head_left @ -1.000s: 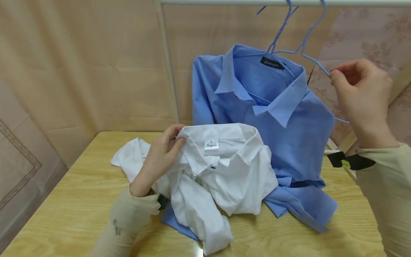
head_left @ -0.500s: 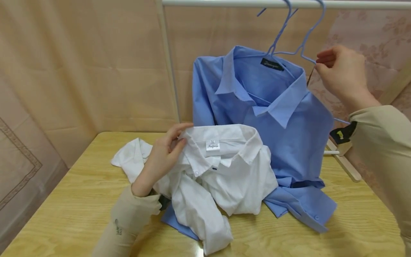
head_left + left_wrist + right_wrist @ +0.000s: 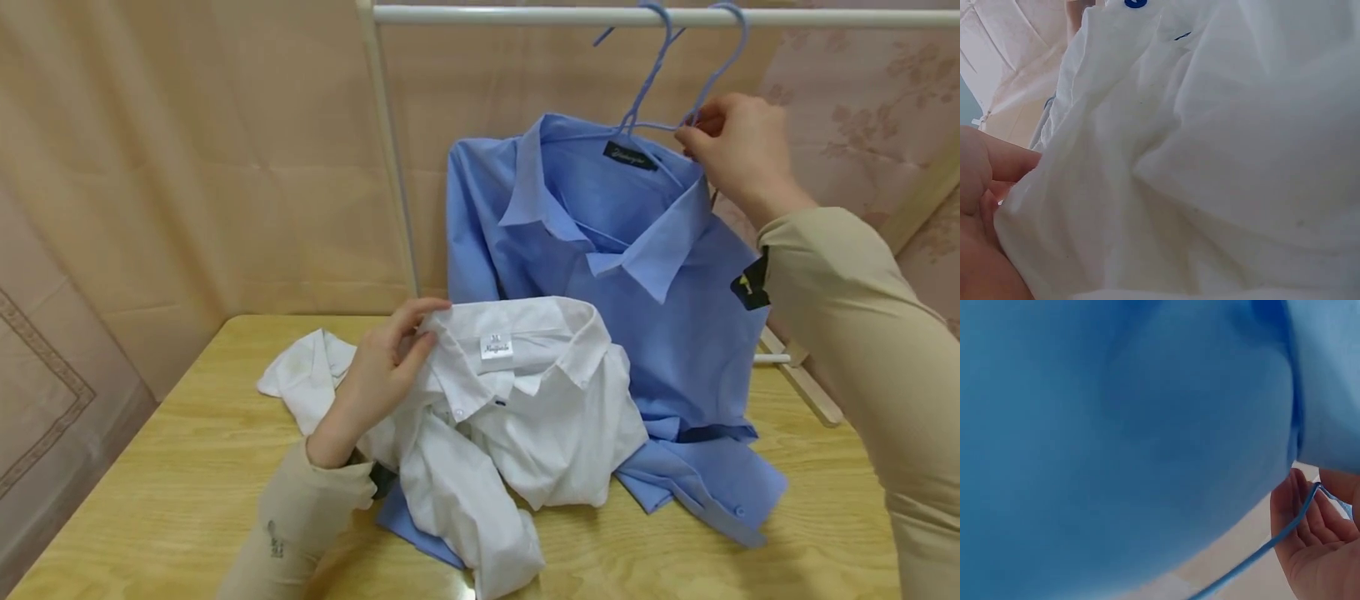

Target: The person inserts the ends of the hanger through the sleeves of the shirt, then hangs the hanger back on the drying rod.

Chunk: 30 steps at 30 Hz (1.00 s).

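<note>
A white collared shirt [image 3: 551, 442] lies bunched on the table with its collar raised. My left hand [image 3: 375, 375] grips it beside the collar, thumb in front and fingers behind; its cloth fills most of the left wrist view. Behind it a blue shirt [image 3: 675, 350] hangs on a blue hanger [image 3: 647, 87]. A second blue wire hanger [image 3: 729, 62] hangs from the same rail, just right of the first. My right hand [image 3: 750, 154] pinches this bare hanger near the base of its hook. In the right wrist view the hanger's wire [image 3: 1260, 550] passes between thumb and fingers.
The white rail [image 3: 510, 15] runs across the top, with a thin post at its left. Both shirts' lower parts rest on the wooden table [image 3: 187, 467]. A wooden stand foot [image 3: 813, 392] is at the right. Beige curtains [image 3: 262, 167] hang behind.
My right hand has slid left and up along the bare hanger, from its sloping arm to the base of its hook. My left hand stays at the white shirt's collar.
</note>
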Tool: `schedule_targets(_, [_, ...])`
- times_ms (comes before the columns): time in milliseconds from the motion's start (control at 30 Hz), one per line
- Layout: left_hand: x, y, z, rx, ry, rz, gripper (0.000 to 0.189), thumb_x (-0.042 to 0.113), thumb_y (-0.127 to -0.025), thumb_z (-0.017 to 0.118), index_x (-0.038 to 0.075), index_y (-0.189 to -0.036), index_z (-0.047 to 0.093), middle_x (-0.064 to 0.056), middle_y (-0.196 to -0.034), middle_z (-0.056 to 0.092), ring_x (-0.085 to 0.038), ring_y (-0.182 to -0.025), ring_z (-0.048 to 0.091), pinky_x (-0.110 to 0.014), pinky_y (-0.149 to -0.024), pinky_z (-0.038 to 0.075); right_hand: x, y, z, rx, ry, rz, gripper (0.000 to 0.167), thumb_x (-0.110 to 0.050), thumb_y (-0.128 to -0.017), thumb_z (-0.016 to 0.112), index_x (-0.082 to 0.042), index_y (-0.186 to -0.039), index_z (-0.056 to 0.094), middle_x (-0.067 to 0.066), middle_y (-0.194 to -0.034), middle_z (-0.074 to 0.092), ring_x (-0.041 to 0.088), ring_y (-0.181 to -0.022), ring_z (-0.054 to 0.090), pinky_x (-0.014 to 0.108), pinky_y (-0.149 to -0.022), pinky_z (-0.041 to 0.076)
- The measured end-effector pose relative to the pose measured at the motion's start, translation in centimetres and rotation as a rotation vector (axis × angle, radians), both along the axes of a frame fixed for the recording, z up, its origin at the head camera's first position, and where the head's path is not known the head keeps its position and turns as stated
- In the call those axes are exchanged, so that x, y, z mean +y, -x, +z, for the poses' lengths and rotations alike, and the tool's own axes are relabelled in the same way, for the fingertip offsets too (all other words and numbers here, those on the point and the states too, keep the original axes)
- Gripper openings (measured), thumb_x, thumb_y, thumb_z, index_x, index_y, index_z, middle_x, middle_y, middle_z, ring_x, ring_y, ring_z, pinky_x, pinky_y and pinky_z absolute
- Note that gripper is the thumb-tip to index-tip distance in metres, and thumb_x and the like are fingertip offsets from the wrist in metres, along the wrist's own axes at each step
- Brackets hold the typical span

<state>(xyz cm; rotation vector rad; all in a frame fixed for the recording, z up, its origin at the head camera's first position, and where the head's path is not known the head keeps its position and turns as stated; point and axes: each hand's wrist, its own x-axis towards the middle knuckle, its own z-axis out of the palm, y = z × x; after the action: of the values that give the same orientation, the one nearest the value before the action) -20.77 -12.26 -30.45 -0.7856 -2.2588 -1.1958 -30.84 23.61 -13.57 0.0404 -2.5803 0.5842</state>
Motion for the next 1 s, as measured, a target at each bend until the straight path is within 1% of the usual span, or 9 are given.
schedule_targets(133, [0.0, 0.1, -0.1, 0.009, 0.008, 0.003, 0.035, 0.001, -0.087, 0.055, 0.018, -0.117, 0.056, -0.005, -0.096, 0.064, -0.011, -0.057, 0.039, -0.023, -0.055, 0.037, -0.3, 0.3, 0.4, 0.000, 0.026, 0.050, 0.041, -0.033, -0.090, 0.051, 0.002, -0.111, 0.060, -0.031, -0.059, 0.043, -0.017, -0.052, 0.043, 0.008, -0.055, 0.037])
schedule_targets(200, [0.0, 0.1, -0.1, 0.016, 0.016, 0.006, 0.035, 0.001, -0.087, 0.056, 0.018, -0.117, 0.056, -0.004, -0.095, 0.063, -0.011, -0.056, 0.037, -0.024, -0.054, 0.036, -0.5, 0.2, 0.6, 0.005, 0.063, 0.086, 0.038, -0.029, -0.091, 0.052, 0.004, -0.109, 0.059, -0.033, -0.055, 0.040, -0.017, -0.052, 0.045, 0.006, -0.054, 0.038])
schedule_targets(333, [0.0, 0.1, -0.1, 0.015, 0.018, -0.006, 0.035, 0.002, -0.087, 0.056, 0.018, -0.118, 0.056, -0.004, -0.103, 0.064, -0.012, -0.061, 0.043, -0.024, -0.058, 0.039, -0.4, -0.2, 1.3, 0.029, 0.168, 0.133, 0.023, -0.020, -0.091, 0.051, 0.000, -0.100, 0.056, -0.028, -0.059, 0.045, -0.015, -0.054, 0.049, 0.003, -0.055, 0.041])
schedule_targets(467, [0.1, 0.1, 0.1, 0.010, 0.021, -0.009, 0.034, 0.004, -0.088, 0.055, 0.018, -0.119, 0.055, -0.005, -0.107, 0.063, -0.013, -0.068, 0.049, -0.025, -0.062, 0.042, 0.4, -0.7, 2.3, 0.065, 0.285, 0.135, 0.004, -0.017, -0.092, 0.050, -0.015, -0.089, 0.053, -0.023, -0.064, 0.048, -0.012, -0.058, 0.050, 0.002, -0.058, 0.041])
schedule_targets(600, [0.1, 0.1, 0.2, 0.009, 0.027, 0.001, 0.033, 0.004, -0.088, 0.056, 0.018, -0.118, 0.055, -0.004, -0.109, 0.062, -0.014, -0.073, 0.051, -0.026, -0.064, 0.042, 1.7, -1.6, 3.1, 0.117, 0.456, 0.167, 0.008, -0.015, -0.092, 0.050, -0.019, -0.085, 0.052, -0.020, -0.066, 0.054, -0.009, -0.059, 0.054, 0.003, -0.059, 0.042])
schedule_targets(700, [0.1, 0.2, 0.1, 0.010, 0.028, -0.006, 0.033, 0.004, -0.088, 0.055, 0.017, -0.118, 0.055, -0.004, -0.113, 0.061, -0.015, -0.081, 0.054, -0.028, -0.069, 0.045, 2.6, -2.6, 3.4, 0.153, 0.466, 0.129, 0.010, -0.016, -0.092, 0.048, -0.023, -0.086, 0.052, -0.021, -0.066, 0.054, -0.010, -0.057, 0.054, 0.002, -0.058, 0.042])
schedule_targets(800, [0.2, 0.3, 0.1, 0.011, 0.024, -0.020, 0.033, 0.003, -0.088, 0.055, 0.015, -0.119, 0.055, -0.004, -0.115, 0.060, -0.015, -0.085, 0.056, -0.029, -0.072, 0.047, 3.2, -4.1, 3.4, 0.180, 0.417, 0.069, 0.013, -0.017, -0.093, 0.045, -0.028, -0.087, 0.050, -0.024, -0.068, 0.051, -0.013, -0.058, 0.052, 0.000, -0.058, 0.039])
schedule_targets(867, [0.3, 0.3, 0.2, 0.013, 0.023, -0.028, 0.033, 0.002, -0.088, 0.055, 0.015, -0.119, 0.055, -0.005, -0.114, 0.060, -0.015, -0.086, 0.057, -0.029, -0.073, 0.048, 3.6, -5.1, 3.2, 0.218, 0.444, 0.092, 0.015, -0.016, -0.094, 0.045, -0.029, -0.088, 0.049, -0.023, -0.072, 0.053, -0.012, -0.059, 0.052, 0.000, -0.059, 0.039])
schedule_targets(1000, [0.4, 0.4, 0.3, 0.014, 0.018, -0.039, 0.033, 0.002, -0.088, 0.055, 0.015, -0.119, 0.055, -0.005, -0.111, 0.061, -0.014, -0.084, 0.057, -0.029, -0.072, 0.048, 4.3, -6.9, 2.7, 0.312, 0.454, 0.120, 0.016, -0.015, -0.094, 0.044, -0.028, -0.100, 0.052, -0.022, -0.079, 0.053, -0.013, -0.061, 0.051, 0.000, -0.058, 0.037])
